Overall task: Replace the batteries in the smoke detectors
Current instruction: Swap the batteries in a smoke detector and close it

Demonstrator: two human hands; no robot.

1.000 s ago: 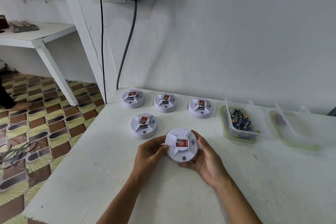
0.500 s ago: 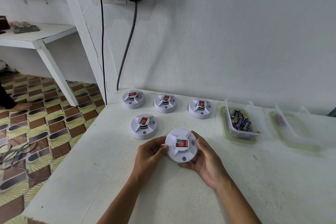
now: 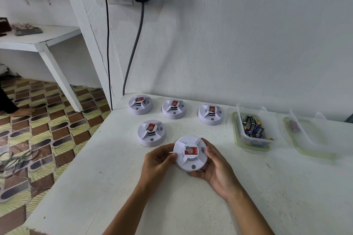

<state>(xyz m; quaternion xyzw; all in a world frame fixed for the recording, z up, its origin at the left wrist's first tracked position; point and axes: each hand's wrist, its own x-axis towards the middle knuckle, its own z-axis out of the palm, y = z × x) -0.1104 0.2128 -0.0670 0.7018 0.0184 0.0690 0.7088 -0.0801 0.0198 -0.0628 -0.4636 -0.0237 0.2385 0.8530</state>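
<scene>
White table [image 3: 191, 206] against a white wall: I see both hands gripping the near smoke detector [image 3: 191, 153], left hand [image 3: 156, 160] pinching its left rim, right hand [image 3: 217, 166] cupping the right side. I judge it is being opened; next, twist off the base. Batteries [image 3: 253, 128] wait in the tub on the right.

One white round detector [image 3: 190, 153] with a red label is held face-up just above the table, gripped at both sides. Four more like it [image 3: 151, 133] are laid flat behind it, and loose batteries [image 3: 253, 126] are piled in a clear tub to the right.
</scene>
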